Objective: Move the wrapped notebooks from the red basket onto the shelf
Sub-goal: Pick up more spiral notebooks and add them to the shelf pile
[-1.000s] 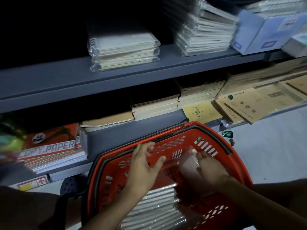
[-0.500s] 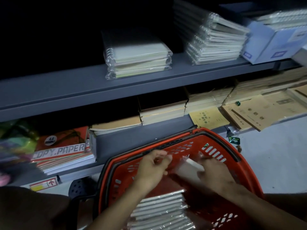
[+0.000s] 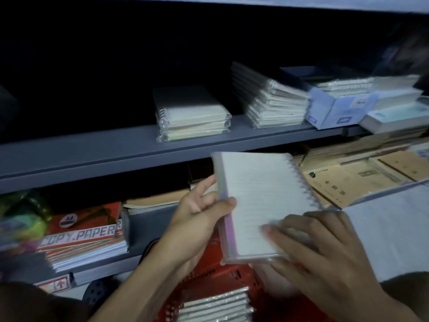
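Note:
A pack of wrapped spiral notebooks [image 3: 257, 201] is held up in front of the grey shelf [image 3: 92, 154], above the red basket [image 3: 222, 273]. My left hand [image 3: 199, 214] grips its left edge, thumb on the front. My right hand [image 3: 322, 249] holds its lower right corner, fingers spread over the wrap. More wrapped notebooks [image 3: 216, 307] lie stacked in the basket below. On the shelf sits a short stack of wrapped notebooks [image 3: 192, 119], with a taller stack [image 3: 274, 105] to its right.
A blue-white box [image 3: 336, 108] of notebooks stands at the shelf's right end. The lower shelf holds copy paper reams [image 3: 81, 238], brown exercise books [image 3: 348, 182] and thin pads. The shelf is bare left of the short stack.
Both hands have lifted a wrapped notebook pack out of the basket and up toward the shelf. The view has tilted upward, so less of the basket shows.

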Action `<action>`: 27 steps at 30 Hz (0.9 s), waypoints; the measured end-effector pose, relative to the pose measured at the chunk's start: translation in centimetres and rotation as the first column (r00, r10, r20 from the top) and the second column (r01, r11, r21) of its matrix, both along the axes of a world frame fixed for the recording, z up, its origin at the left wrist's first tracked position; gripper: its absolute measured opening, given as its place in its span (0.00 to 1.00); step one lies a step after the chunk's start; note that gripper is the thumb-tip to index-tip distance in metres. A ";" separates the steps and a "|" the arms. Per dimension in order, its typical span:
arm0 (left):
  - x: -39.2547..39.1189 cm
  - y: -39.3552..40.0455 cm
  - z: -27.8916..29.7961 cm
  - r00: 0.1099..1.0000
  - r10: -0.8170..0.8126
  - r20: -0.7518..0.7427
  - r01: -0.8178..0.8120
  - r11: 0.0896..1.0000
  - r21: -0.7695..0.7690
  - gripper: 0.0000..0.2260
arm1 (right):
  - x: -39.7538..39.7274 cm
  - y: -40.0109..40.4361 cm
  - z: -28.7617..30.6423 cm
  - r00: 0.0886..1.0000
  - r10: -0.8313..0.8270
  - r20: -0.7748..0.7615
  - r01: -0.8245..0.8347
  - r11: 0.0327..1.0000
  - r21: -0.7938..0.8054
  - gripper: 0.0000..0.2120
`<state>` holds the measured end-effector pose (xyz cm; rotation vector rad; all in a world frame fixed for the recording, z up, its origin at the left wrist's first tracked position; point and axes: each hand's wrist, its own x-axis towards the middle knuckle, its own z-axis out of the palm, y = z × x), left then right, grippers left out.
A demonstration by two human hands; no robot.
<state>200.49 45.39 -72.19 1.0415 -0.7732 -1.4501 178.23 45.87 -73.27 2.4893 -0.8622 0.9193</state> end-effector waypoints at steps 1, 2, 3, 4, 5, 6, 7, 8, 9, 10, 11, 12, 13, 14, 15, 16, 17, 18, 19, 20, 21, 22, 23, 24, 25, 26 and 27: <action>0.3 0.1 0.3 1.000 0.014 0.000 -0.014 1.000 -0.023 0.23 | -0.1 -0.4 0.5 0.999 -0.003 0.038 0.003 1.000 -0.005 0.19; 0.5 0.0 0.5 0.999 0.034 -0.004 -0.034 0.999 -0.042 0.24 | -0.2 -0.7 0.8 0.997 -0.021 0.070 0.021 1.000 -0.001 0.22; 0.7 -0.1 0.6 0.998 0.067 -0.006 -0.067 0.996 -0.054 0.25 | -0.3 -1.1 0.9 0.994 -0.049 0.094 0.048 0.999 0.014 0.24; 0.9 -0.2 0.9 0.995 0.097 -0.015 -0.098 0.993 -0.069 0.26 | -0.3 -1.4 0.9 0.991 -0.076 0.114 0.071 0.996 0.044 0.24; 1.0 -0.4 1.0 0.992 0.123 -0.027 -0.125 0.989 -0.084 0.26 | -0.2 -1.8 0.8 0.988 -0.087 0.131 0.076 0.993 0.086 0.24; 1.1 -0.6 1.2 0.989 0.142 -0.035 -0.145 0.985 -0.093 0.26 | 0.1 -2.2 0.6 0.986 -0.082 0.147 0.064 0.990 0.126 0.23; 1.1 -0.8 1.5 0.987 0.157 -0.045 -0.160 0.983 -0.092 0.25 | 0.5 -2.5 0.5 0.982 -0.069 0.175 0.042 0.987 0.154 0.20; 1.2 -1.1 1.9 0.985 0.165 -0.049 -0.169 0.981 -0.091 0.22 | 1.0 -2.8 0.5 0.975 -0.055 0.217 0.017 0.984 0.175 0.17; 1.4 -1.5 2.3 0.982 0.181 -0.048 -0.184 0.979 -0.086 0.18 | 1.7 -3.0 0.9 0.957 -0.052 0.284 -0.007 0.979 0.203 0.14; 1.7 -1.9 2.8 0.979 0.201 -0.035 -0.203 0.975 -0.085 0.13 | 2.3 -3.1 1.5 0.921 -0.074 0.383 -0.029 0.966 0.256 0.11; 1.9 -2.2 3.3 0.975 0.224 -0.011 -0.224 0.970 -0.095 0.10 | 2.9 -3.2 2.5 0.855 -0.128 0.503 -0.050 0.944 0.325 0.08; 2.3 -2.5 3.3 0.964 0.259 0.059 -0.251 0.960 -0.125 0.11 | 3.5 -3.4 3.7 0.760 -0.202 0.618 -0.082 0.913 0.399 0.05; 2.8 -2.9 3.1 0.932 0.305 0.194 -0.274 0.946 -0.170 0.12 | 3.7 -3.9 4.7 0.664 -0.278 0.694 -0.117 0.878 0.463 0.03; 3.3 -3.3 2.6 0.860 0.348 0.372 -0.280 0.933 -0.226 0.15 | 3.9 -4.5 5.6 0.602 -0.337 0.724 -0.147 0.844 0.516 0.03; 4.0 -3.5 2.0 0.762 0.369 0.532 -0.265 0.928 -0.263 0.17 | 3.9 -5.2 6.3 0.568 -0.378 0.731 -0.184 0.808 0.560 0.03; 4.4 -3.5 1.6 0.693 0.360 0.625 -0.243 0.932 -0.267 0.20 | 3.9 -5.7 6.8 0.543 -0.412 0.732 -0.232 0.764 0.602 0.04; 4.8 -3.5 1.2 0.687 0.333 0.646 -0.232 0.943 -0.239 0.22 | 3.9 -6.1 7.2 0.520 -0.443 0.730 -0.289 0.713 0.639 0.05; 5.1 -3.4 1.0 0.733 0.294 0.614 -0.219 0.956 -0.195 0.22 | 3.8 -6.4 7.5 0.502 -0.471 0.725 -0.343 0.661 0.667 0.06; 5.3 -3.3 0.9 0.795 0.247 0.554 -0.191 0.969 -0.158 0.22 | 3.8 -6.5 7.6 0.488 -0.492 0.721 -0.395 0.612 0.685 0.08; 5.4 -3.1 0.9 0.857 0.201 0.475 -0.155 0.979 -0.135 0.22 | 3.7 -6.7 7.7 0.475 -0.507 0.719 -0.435 0.575 0.693 0.10; 5.7 -3.0 0.8 0.911 0.163 0.379 -0.127 0.985 -0.118 0.24 | 3.6 -6.9 7.7 0.459 -0.521 0.720 -0.472 0.543 0.694 0.11; 5.8 -2.9 0.7 0.955 0.132 0.266 -0.110 0.989 -0.095 0.27 | 3.6 -7.0 7.7 0.436 -0.537 0.723 -0.508 0.516 0.690 0.13; 5.9 -2.7 0.6 0.983 0.111 0.146 -0.102 0.993 -0.067 0.28 | 3.6 -7.1 7.6 0.397 -0.564 0.725 -0.544 0.491 0.680 0.13; 5.8 -2.4 0.4 0.994 0.100 0.048 -0.098 0.994 -0.049 0.28 | 3.6 -7.3 7.4 0.348 -0.598 0.722 -0.579 0.468 0.668 0.14; 5.7 -2.2 0.1 0.995 0.099 -0.028 -0.100 0.994 -0.037 0.27 | 3.6 -7.3 7.1 0.294 -0.638 0.712 -0.612 0.446 0.653 0.14; 5.4 -1.8 -0.2 0.992 0.091 -0.086 -0.094 0.995 -0.035 0.26 | 3.7 -7.4 6.7 0.242 -0.672 0.700 -0.644 0.429 0.634 0.14; 5.1 -1.5 -0.4 0.988 0.073 -0.138 -0.081 0.995 -0.050 0.24 | 3.9 -7.4 6.2 0.196 -0.698 0.689 -0.676 0.412 0.611 0.15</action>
